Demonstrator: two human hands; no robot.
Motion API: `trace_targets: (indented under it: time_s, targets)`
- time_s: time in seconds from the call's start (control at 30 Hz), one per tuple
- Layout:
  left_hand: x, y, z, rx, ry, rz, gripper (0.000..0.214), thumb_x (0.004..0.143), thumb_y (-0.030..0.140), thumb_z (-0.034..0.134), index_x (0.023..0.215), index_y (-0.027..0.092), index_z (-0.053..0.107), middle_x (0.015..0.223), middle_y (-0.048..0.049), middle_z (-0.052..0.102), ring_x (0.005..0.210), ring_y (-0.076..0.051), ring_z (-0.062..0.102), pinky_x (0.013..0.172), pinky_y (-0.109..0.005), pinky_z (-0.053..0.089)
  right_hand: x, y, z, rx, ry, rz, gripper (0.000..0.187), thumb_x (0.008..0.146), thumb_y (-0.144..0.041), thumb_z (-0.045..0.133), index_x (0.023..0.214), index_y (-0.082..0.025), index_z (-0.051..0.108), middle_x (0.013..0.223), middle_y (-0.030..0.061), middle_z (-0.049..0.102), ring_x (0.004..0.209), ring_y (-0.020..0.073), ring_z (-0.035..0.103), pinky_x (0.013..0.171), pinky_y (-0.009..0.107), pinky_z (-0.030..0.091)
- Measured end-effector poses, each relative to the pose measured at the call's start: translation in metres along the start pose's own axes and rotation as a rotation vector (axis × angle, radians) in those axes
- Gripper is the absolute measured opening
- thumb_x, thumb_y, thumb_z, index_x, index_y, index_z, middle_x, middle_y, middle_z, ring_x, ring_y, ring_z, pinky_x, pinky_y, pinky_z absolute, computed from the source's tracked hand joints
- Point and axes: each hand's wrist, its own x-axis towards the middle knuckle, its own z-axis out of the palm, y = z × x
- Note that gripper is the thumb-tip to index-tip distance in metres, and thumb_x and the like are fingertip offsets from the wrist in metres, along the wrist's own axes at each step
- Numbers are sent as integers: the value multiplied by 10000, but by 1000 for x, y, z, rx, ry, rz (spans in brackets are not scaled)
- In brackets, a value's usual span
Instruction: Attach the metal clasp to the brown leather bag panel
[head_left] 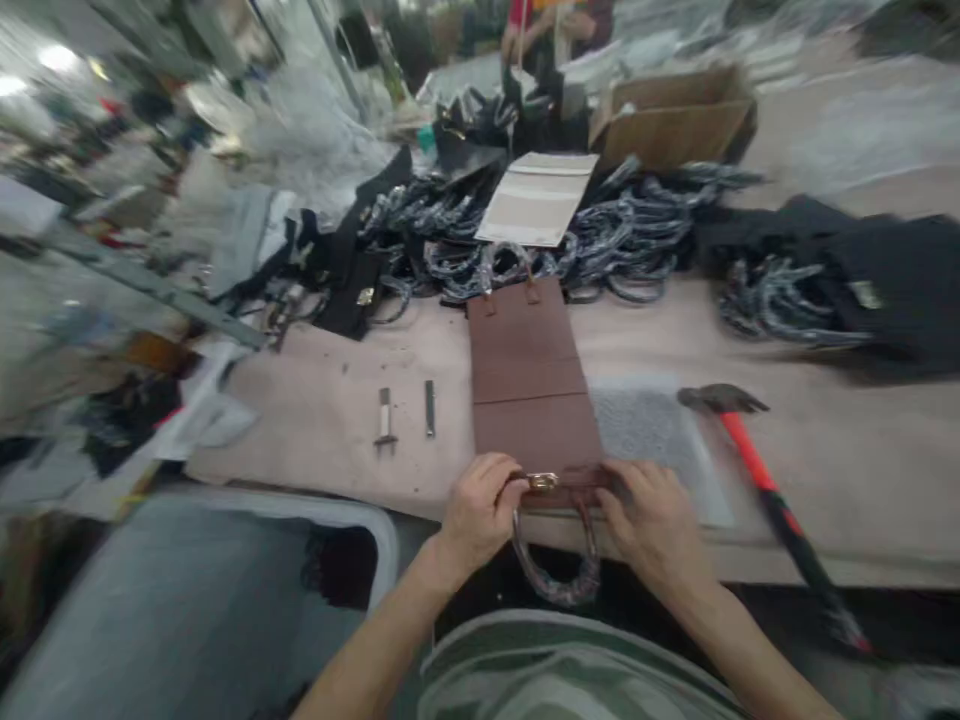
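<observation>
A flat brown leather bag panel (529,360) lies on the table in front of me. A looped handle (559,590) wrapped in clear plastic hangs from its near end over the table edge, and a second loop (506,262) is at its far end. Near the close edge sits a gold clasp (543,481). My left hand (484,505) pinches the panel's near left corner, beside the clasp. My right hand (651,515) grips the near right corner, its thumb in front and fingers on top.
A hammer (750,450) with a red and black handle lies at right on a pale sheet's far side. Two small metal tools (430,408) lie at left. Black bag pieces (847,280) and wrapped handles are heaped behind, near a cardboard box (675,115). A grey bin (247,505) stands at lower left.
</observation>
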Motion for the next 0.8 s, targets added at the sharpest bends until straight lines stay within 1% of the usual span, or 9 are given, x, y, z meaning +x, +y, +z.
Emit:
trace_targets:
  time_s: [0.07, 0.13, 0.23, 0.33, 0.4, 0.5, 0.63, 0.73, 0.8]
  targets:
    - [11, -20, -22, 242, 136, -189, 192, 979, 231, 501, 923, 166, 673, 925, -79, 707, 908, -194, 649, 861, -298, 493, 1, 6, 6, 20, 27, -24, 247, 943, -302, 483, 1071, -159, 638, 979, 121, 689, 860, 292, 581, 755, 417, 462]
    - [24, -41, -48, 441, 203, -385, 188, 967, 243, 519, 914, 165, 681, 924, -85, 716, 910, -208, 660, 857, -307, 489, 3, 12, 12, 26, 26, -27, 267, 942, -335, 470, 1058, -164, 640, 974, 136, 695, 829, 303, 585, 732, 428, 459]
    - [47, -68, -87, 642, 128, -736, 214, 951, 313, 553, 1002, 166, 700, 1011, -107, 740, 984, -234, 683, 862, -310, 488, 8, 19, 19, 5, -25, 6, 282, 919, -348, 471, 1057, -176, 647, 964, 157, 704, 810, 327, 601, 713, 449, 456]
    - [67, -84, -107, 676, 50, -843, 262, 940, 373, 556, 974, 173, 722, 974, -119, 759, 976, -250, 703, 833, -311, 493, 13, 21, 21, -7, -90, 48, 289, 892, -329, 483, 1070, -169, 646, 982, 167, 710, 843, 347, 630, 733, 461, 466]
    - [76, -89, -105, 669, 2, -849, 283, 922, 410, 568, 936, 178, 729, 955, -125, 765, 975, -259, 709, 825, -314, 496, 17, 17, 19, -31, -154, 117, 289, 877, -313, 508, 1079, -156, 643, 991, 166, 713, 861, 350, 651, 748, 457, 473]
    - [82, -92, -88, 648, -104, -870, 316, 844, 467, 650, 904, 167, 730, 967, -156, 765, 1004, -296, 709, 828, -331, 507, 24, 4, 8, -79, -296, 280, 286, 873, -283, 556, 1115, -148, 629, 1010, 146, 720, 890, 340, 677, 752, 428, 477]
    - [86, -96, -68, 640, -180, -932, 299, 787, 368, 702, 945, 114, 715, 1082, -244, 731, 1090, -357, 685, 855, -376, 520, 36, -20, -12, -104, -431, 366, 244, 888, -235, 595, 1111, -140, 622, 1086, 146, 709, 997, 322, 675, 803, 391, 457]
    - [90, -101, -67, 598, -207, -962, 147, 757, 257, 688, 787, 114, 704, 960, -245, 744, 1016, -374, 707, 792, -382, 537, 42, -29, -20, -66, -475, 459, 234, 894, -208, 593, 1118, -146, 615, 1072, 128, 717, 1019, 307, 677, 807, 371, 436]
    - [90, -103, -69, 537, -215, -959, 105, 725, 222, 690, 687, 125, 675, 808, -208, 741, 891, -348, 730, 710, -352, 543, 44, -30, -22, -29, -485, 522, 221, 890, -197, 590, 1105, -152, 616, 1044, 118, 725, 1002, 301, 684, 780, 359, 424]
